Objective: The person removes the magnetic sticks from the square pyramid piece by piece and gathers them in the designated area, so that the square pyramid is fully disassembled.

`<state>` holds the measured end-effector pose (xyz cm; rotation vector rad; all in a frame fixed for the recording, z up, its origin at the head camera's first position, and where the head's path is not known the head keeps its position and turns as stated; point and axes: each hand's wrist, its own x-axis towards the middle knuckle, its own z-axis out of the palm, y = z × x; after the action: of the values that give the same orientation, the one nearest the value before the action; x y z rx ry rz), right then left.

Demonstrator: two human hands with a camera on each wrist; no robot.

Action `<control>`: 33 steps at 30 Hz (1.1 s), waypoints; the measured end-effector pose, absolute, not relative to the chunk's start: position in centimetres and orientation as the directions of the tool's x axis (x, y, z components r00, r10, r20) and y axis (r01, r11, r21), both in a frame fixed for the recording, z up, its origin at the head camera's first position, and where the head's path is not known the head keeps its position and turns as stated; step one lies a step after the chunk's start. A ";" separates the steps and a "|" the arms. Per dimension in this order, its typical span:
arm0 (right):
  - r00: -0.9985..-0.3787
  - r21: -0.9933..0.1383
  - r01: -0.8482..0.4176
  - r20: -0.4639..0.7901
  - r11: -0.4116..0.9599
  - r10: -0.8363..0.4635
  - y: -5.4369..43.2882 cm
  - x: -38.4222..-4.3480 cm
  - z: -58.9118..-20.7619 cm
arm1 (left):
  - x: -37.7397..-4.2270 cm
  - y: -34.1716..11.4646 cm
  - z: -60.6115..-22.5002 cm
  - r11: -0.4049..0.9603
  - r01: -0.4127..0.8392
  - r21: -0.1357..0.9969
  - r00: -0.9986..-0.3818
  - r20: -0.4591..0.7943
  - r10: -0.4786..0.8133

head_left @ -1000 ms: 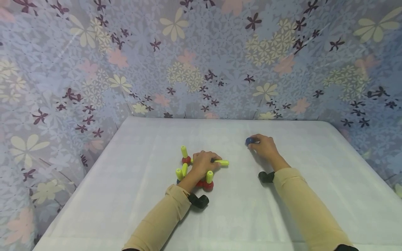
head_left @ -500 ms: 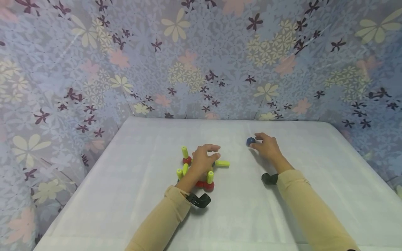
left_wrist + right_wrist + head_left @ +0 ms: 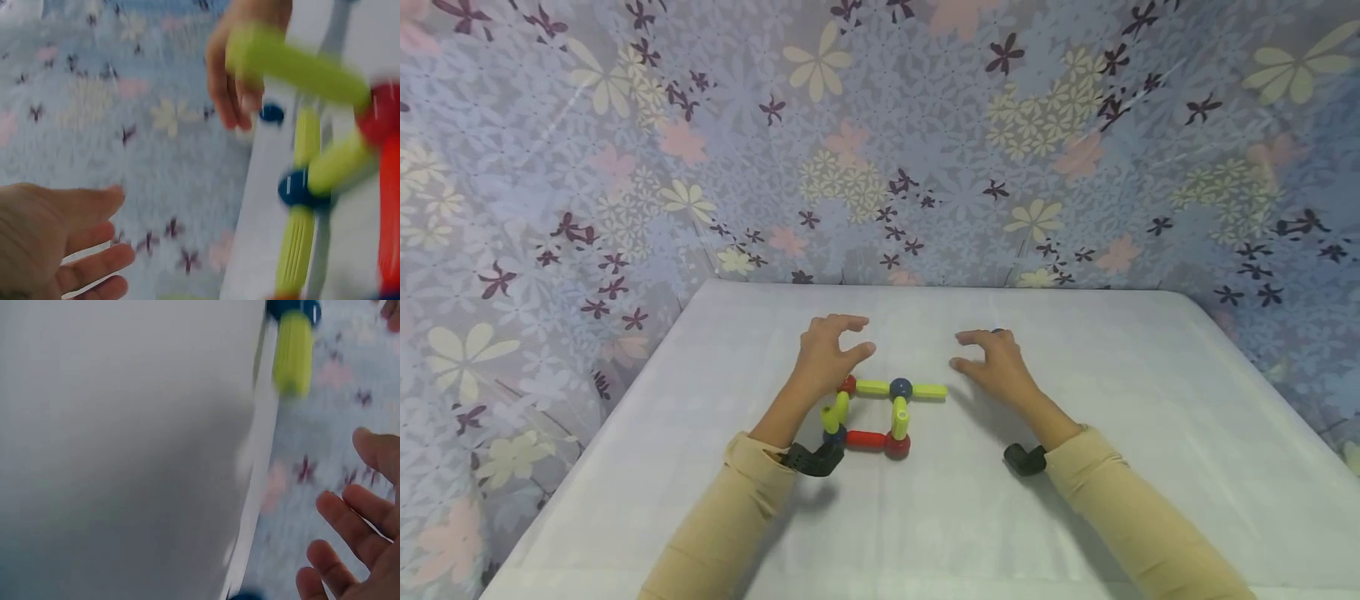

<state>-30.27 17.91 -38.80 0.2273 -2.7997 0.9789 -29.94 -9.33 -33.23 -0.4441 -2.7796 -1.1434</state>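
A square frame of yellow-green rods and one red rod (image 3: 867, 440) lies on the table, joined at its corners by balls. A red ball (image 3: 897, 444) and a blue ball (image 3: 901, 389) form its right corners. One yellow-green rod (image 3: 930, 391) sticks out to the right from that blue ball, and others stand upright. My left hand (image 3: 826, 360) hovers over the far-left corner, fingers spread and holding nothing; it hides the upright rod there. To the right of the frame, my right hand (image 3: 997, 365) is raised with nothing in it. A loose blue ball (image 3: 271, 113) shows just beyond it.
A white cloth covers the table (image 3: 1120, 367). Floral fabric (image 3: 880, 150) hangs behind and at the sides. Dark wrist camera mounts (image 3: 814, 458) stick out from both sleeves, the left one overlapping the frame's near-left corner in the head view.
The left hand has let go of the frame near its far-right ball and moved up and left. The right hand has released the loose blue ball and shifted left and nearer.
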 end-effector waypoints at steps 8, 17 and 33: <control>-0.957 -0.591 -0.272 0.085 0.759 -0.276 12.0 -29.5 -39.0 | -31.5 -12.4 -34.6 0.800 0.303 0.518 -0.946 0.062 0.318; -0.942 -0.527 -0.297 0.026 0.796 -0.334 8.5 -30.5 -39.5 | -31.8 -13.3 -35.8 0.789 0.295 0.538 -0.946 0.050 0.320; -0.948 -0.454 -0.261 -0.047 0.852 -0.315 8.6 -30.3 -39.5 | -31.3 -11.9 -36.8 0.765 0.254 0.591 -0.960 0.058 0.273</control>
<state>-30.27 8.64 -39.48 0.4892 -3.1376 0.7418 -31.29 -11.87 -36.76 -0.4448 -2.9810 -0.9915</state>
